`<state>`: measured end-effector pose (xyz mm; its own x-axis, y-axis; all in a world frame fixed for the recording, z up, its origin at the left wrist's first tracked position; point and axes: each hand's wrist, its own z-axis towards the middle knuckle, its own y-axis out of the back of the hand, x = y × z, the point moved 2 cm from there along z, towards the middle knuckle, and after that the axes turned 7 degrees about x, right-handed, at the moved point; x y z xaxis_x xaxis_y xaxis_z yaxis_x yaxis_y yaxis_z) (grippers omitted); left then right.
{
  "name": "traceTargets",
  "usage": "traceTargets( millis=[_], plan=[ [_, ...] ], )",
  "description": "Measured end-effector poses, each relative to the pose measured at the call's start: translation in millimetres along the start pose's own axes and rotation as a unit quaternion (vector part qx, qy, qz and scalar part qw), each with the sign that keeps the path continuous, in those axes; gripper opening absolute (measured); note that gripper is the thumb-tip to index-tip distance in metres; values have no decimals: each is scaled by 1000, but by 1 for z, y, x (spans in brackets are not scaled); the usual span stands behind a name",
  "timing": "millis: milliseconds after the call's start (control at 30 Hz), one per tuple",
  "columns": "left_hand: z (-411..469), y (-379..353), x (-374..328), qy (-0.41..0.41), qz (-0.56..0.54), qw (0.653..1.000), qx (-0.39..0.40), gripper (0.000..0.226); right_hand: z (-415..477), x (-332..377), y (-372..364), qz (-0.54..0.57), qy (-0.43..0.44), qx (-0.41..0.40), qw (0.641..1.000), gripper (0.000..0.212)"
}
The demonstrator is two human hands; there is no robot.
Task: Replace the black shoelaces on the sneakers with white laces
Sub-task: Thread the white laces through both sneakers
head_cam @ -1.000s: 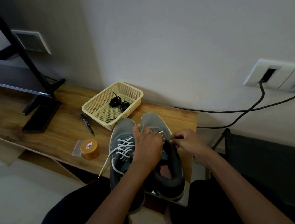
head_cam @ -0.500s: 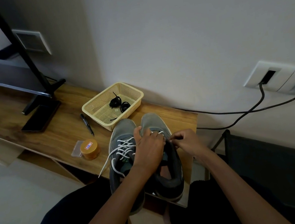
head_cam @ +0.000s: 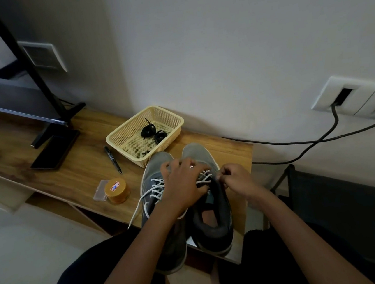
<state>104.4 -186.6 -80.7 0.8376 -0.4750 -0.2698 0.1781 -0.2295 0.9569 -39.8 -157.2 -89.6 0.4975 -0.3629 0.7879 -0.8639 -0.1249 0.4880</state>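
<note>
Two grey sneakers stand side by side at the wooden table's (head_cam: 72, 177) near right end. The left sneaker (head_cam: 154, 169) carries a white lace (head_cam: 142, 201) with loose ends trailing over the table edge. My left hand (head_cam: 183, 184) lies across the top of the right sneaker (head_cam: 212, 228), fingers curled over its white lacing. My right hand (head_cam: 236, 179) pinches the white lace at that shoe's right eyelets. Two coiled black laces (head_cam: 153, 133) lie in the yellow mesh basket (head_cam: 119, 136) just behind the shoes.
A black pen (head_cam: 113, 159) and an orange round tin (head_cam: 117, 190) with a small clear box lie left of the shoes. A phone (head_cam: 55, 152) rests by a monitor stand. Black cables (head_cam: 311, 142) run from wall sockets on the right. A dark chair stands lower right.
My left hand has shifted slightly forward over the right sneaker's laces. My right hand stays pinched at the eyelets. Nothing else has moved.
</note>
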Motion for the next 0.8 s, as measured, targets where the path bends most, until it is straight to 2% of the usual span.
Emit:
traceTargets(
  millis=[67, 233, 300, 367, 433, 533, 633, 700, 800],
  plan=[
    [0, 1, 5, 4, 17, 999, 31, 44, -2, 1, 4, 22, -8, -12, 1000, 25],
    [1, 1, 8, 14, 32, 998, 49, 43, -5, 3, 11, 135, -42, -10, 990, 20],
    [1, 2, 7, 14, 38, 998, 52, 45, -7, -1, 19, 155, -70, -45, 984, 18],
    [1, 3, 9, 12, 35, 998, 54, 47, -4, -9, 30, 69, -76, -114, 988, 13],
    [0, 6, 12, 7, 17, 997, 71, 53, -3, -13, 39, -22, -46, -161, 986, 11],
    [-2, 13, 24, 9, -24, 992, 126, 71, -5, -5, 35, -97, 41, -120, 987, 18],
    [-4, 19, 37, 12, -34, 985, 167, 88, -6, 5, 22, -259, 64, -70, 961, 13],
    [-5, 20, 38, 15, -42, 983, 181, 90, -7, 9, 15, -313, 79, -75, 943, 14],
    [-4, 18, 37, 23, -30, 978, 205, 83, -9, 12, 12, -336, 92, -89, 933, 10]
  ],
)
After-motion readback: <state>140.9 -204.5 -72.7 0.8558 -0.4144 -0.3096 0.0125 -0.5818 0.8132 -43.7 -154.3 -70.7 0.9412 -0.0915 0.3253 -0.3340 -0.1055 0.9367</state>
